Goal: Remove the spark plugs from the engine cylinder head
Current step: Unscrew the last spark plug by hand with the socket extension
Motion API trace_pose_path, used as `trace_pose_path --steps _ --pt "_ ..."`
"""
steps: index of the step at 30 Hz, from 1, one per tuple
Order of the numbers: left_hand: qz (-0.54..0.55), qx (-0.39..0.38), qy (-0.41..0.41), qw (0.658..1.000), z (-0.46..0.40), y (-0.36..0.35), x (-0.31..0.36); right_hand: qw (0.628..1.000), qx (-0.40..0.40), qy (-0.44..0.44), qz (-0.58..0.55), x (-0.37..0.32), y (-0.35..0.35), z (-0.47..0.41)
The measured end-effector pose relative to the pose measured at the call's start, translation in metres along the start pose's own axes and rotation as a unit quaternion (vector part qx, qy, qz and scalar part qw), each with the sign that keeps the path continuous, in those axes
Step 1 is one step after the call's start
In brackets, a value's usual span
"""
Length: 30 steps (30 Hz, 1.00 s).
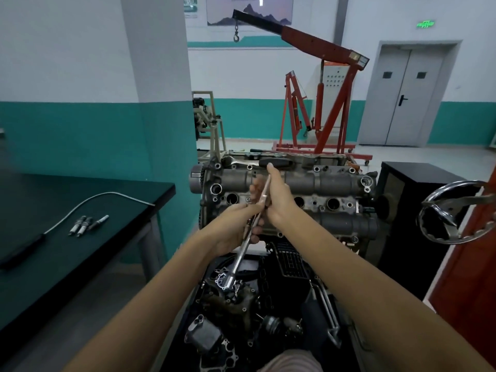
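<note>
L hand (pixel 236 232) grips socket wrench (pixel 245 244) | R hand (pixel 279 197) pinches plug (pixel 265 190) — light, brittle ceramic, hold by metal end

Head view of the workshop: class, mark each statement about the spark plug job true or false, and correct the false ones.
1. Three spark plugs lie on the dark table. True.
2. Both hands hold the long socket wrench. True: left hand, right hand.
3. The cylinder head lies on the dark table. False: it sits on a stand beside the table.
4. The red engine crane hoists the cylinder head. False: its hook hangs empty.
</note>
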<state>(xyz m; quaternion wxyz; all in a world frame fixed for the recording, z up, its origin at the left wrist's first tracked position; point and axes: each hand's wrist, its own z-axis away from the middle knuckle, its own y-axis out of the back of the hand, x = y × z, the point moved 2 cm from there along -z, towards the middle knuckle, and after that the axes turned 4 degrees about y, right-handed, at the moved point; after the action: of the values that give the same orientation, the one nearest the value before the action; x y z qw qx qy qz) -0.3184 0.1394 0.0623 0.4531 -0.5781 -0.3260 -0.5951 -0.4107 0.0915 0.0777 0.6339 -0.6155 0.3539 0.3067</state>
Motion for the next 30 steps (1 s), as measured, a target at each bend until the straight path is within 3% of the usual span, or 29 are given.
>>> trace_pose_path --steps 3,5,9,17,19,22,24,26,28,30 --pt "-0.044 0.051 -0.031 0.997 -0.002 0.004 0.003 0.999 -0.006 -0.021 -0.048 0.009 0.0 0.006" --pt "-0.051 0.066 -0.032 0.996 -0.004 0.002 0.004 0.997 0.034 -0.001 -0.074 0.014 0.001 0.006" --pt "-0.052 0.099 -0.013 0.994 -0.007 -0.011 -0.002 0.987 0.149 0.05 0.042 0.015 0.004 0.001" --pt "-0.115 0.18 -0.015 0.977 -0.002 -0.004 -0.02 0.967 0.206 0.077 0.132 -0.01 0.018 -0.007" --pt "-0.088 0.179 0.007 0.98 0.004 0.011 -0.027 0.97 0.184 0.053 0.152 -0.035 0.028 -0.013" --pt "0.065 0.153 0.042 0.985 -0.002 0.025 -0.019 0.954 0.056 0.005 0.296 -0.037 0.023 -0.014" --pt "0.153 0.131 0.067 0.977 -0.014 0.026 -0.007 0.865 -0.007 0.084 0.494 -0.032 0.017 -0.017" --pt "0.203 0.113 0.088 0.969 -0.027 0.027 0.003 0.732 -0.021 0.215 0.646 -0.034 0.008 -0.025" --pt "0.237 0.108 0.093 0.961 -0.038 0.032 0.015 0.628 -0.025 0.306 0.715 -0.043 -0.004 -0.038" --pt "0.276 0.117 0.082 0.95 -0.05 0.039 0.025 0.538 -0.04 0.343 0.769 -0.047 -0.017 -0.056"
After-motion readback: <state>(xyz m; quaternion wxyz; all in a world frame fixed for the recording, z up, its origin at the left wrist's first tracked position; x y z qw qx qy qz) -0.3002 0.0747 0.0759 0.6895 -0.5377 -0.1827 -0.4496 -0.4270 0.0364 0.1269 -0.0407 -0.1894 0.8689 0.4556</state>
